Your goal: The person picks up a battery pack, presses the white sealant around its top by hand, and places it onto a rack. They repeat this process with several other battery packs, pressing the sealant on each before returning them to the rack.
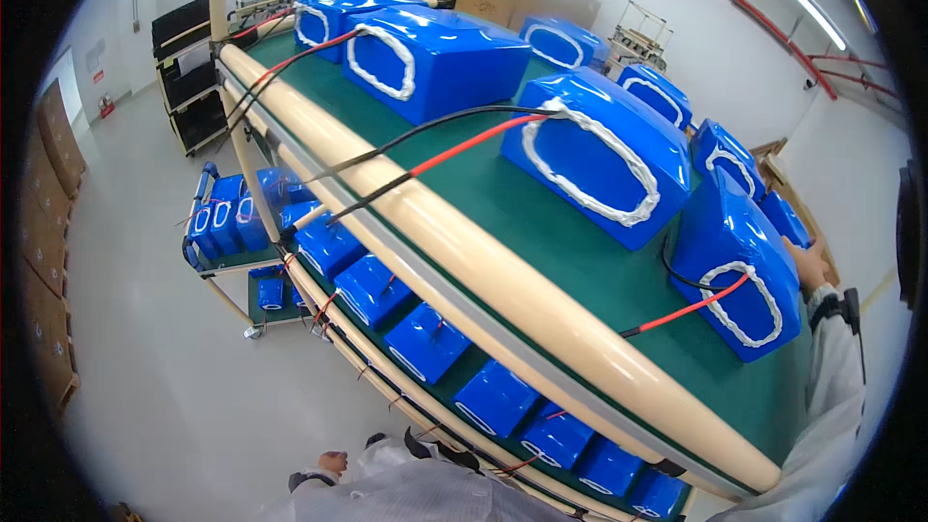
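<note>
A blue shrink-wrapped battery pack (742, 261) stands at the right end of the upper green shelf (599, 280), its white sealant ring and red and black leads facing me. My right hand (810, 266) grips its back right side, with some fingers hidden behind the pack. Left of it sits another blue pack (599, 159), its leads reaching over the cream front rail (464, 222). Low down beside my body, away from the shelf, my left hand (333, 464) is loosely curled with nothing visible in it.
More blue packs (435, 58) stand on the upper shelf. A lower shelf holds a row of packs (425, 340) under the rail. Beyond are a smaller cart (232, 271) with packs, black crates (184, 68), and stacked cartons (48, 232) along the left. Loose leads hang over the rail.
</note>
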`<state>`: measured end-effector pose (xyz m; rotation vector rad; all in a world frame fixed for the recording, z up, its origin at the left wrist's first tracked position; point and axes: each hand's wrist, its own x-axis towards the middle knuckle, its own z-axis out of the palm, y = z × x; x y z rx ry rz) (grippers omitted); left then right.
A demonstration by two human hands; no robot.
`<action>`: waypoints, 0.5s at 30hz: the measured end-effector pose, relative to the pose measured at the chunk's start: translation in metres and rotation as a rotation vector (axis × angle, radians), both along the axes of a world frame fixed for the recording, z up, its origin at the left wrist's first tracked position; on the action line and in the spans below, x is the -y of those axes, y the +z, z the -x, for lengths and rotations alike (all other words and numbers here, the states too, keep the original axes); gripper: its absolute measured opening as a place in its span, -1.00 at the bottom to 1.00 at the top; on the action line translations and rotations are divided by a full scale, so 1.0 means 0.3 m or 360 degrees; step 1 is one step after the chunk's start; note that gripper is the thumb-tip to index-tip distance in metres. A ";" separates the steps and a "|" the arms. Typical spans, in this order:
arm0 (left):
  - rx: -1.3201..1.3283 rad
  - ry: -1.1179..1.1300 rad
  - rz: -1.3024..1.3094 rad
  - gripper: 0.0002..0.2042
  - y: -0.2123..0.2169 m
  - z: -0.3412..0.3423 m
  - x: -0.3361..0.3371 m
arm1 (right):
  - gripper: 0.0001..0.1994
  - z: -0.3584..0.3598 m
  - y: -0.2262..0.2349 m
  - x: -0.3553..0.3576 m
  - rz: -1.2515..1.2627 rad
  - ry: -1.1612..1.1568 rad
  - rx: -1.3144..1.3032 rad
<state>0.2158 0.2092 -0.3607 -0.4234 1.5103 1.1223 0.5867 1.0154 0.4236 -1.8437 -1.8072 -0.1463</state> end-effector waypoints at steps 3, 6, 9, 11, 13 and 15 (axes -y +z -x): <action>-0.0164 -0.0320 0.0176 -0.85 0.056 0.017 -0.058 | 0.16 -0.042 0.057 0.254 0.0062 -0.0204 0.0066; -0.0902 -0.1789 0.0029 -0.87 -0.039 0.117 -0.012 | -0.02 -0.102 0.098 0.379 -0.0019 0.0197 0.0053; -0.1461 -0.2399 -0.0064 -0.82 -0.099 0.198 -0.061 | -0.07 -0.060 0.129 0.644 0.0014 0.0292 -0.0069; -0.1839 -0.2689 0.0199 -0.71 -0.113 0.275 -0.128 | -0.09 -0.181 0.135 0.710 -0.0001 0.0265 -0.0126; -0.1584 -0.2652 -0.0087 -0.82 -0.097 0.294 -0.161 | -0.14 -0.088 0.150 0.904 0.0118 0.0349 -0.0141; -0.1877 -0.2606 -0.0374 -0.83 -0.114 0.343 -0.192 | -0.15 -0.084 0.191 1.042 0.0117 0.0308 -0.0120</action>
